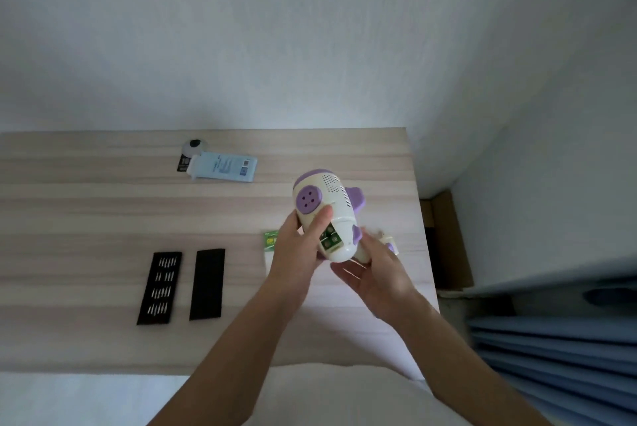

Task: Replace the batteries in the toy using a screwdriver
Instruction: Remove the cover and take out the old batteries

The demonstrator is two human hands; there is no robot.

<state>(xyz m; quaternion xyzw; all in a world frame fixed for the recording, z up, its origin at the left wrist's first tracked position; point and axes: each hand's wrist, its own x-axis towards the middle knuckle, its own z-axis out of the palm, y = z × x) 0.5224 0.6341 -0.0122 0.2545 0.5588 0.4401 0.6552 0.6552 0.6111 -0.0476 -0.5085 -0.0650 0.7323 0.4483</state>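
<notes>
Above the wooden table [103, 205], my left hand [296, 253] is gripping the white-and-purple toy [327, 212], long axis tilting away, green batteries [330, 238] showing, while my right hand [375, 274] is cupping open underneath, possibly touching it.

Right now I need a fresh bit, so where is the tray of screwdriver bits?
Head view: the bit tray lies on the table's left side, beside a black lid, left of both hands.
</notes>
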